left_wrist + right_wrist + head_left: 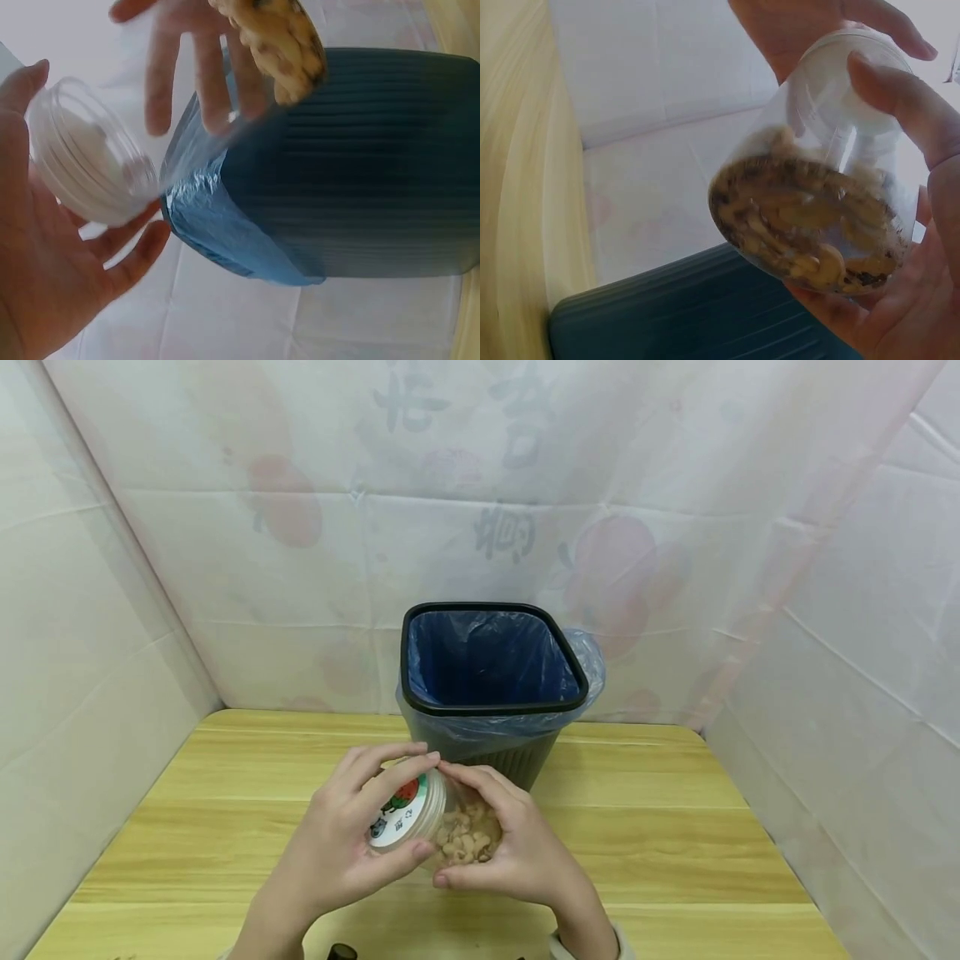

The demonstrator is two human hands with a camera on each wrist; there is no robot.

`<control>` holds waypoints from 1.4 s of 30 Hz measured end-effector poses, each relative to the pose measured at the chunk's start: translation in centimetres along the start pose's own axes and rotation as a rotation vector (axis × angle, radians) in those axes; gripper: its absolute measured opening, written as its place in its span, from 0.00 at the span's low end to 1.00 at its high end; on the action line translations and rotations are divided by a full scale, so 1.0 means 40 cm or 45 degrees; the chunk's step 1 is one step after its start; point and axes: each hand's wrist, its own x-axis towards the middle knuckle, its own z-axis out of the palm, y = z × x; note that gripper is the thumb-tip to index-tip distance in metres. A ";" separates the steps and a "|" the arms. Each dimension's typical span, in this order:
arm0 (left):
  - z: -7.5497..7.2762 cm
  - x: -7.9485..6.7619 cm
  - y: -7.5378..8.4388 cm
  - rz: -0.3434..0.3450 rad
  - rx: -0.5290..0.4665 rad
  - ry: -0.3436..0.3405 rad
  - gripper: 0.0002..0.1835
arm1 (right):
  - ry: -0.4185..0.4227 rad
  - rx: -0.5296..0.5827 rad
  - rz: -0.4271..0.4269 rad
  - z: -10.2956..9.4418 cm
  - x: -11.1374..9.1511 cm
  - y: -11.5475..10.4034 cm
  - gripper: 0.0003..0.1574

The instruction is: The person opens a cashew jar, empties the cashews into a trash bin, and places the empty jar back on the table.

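Two hands curl fingers round a clear jar above a wood-grain table walled by pale cloth.

Clear, smooth, glassy-shiny plastic is what the jar looks to be made of, with a highlight caught on its wall. Around the lid, see-through plastic is shaped into fine ridges, and a flat printed label is stuck on top. The nuts can be called matt and kinda bumpy. Mid-frame in the head view, the bin is done in dull ribbed plastic, lined with thin, crinkly, glossy blue film. Smooth pale woodgrain is shown across the worktop; up top, creased printed cloth is hung.
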 end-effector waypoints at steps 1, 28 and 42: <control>-0.001 0.002 0.000 0.027 -0.010 -0.006 0.33 | -0.008 0.023 -0.012 -0.002 -0.001 0.002 0.61; 0.001 0.015 0.020 0.151 -0.102 0.000 0.28 | -0.047 0.110 -0.076 -0.001 0.000 0.006 0.60; 0.003 0.005 0.023 -0.073 -0.008 0.012 0.28 | 0.024 -0.039 -0.010 0.007 0.004 -0.010 0.59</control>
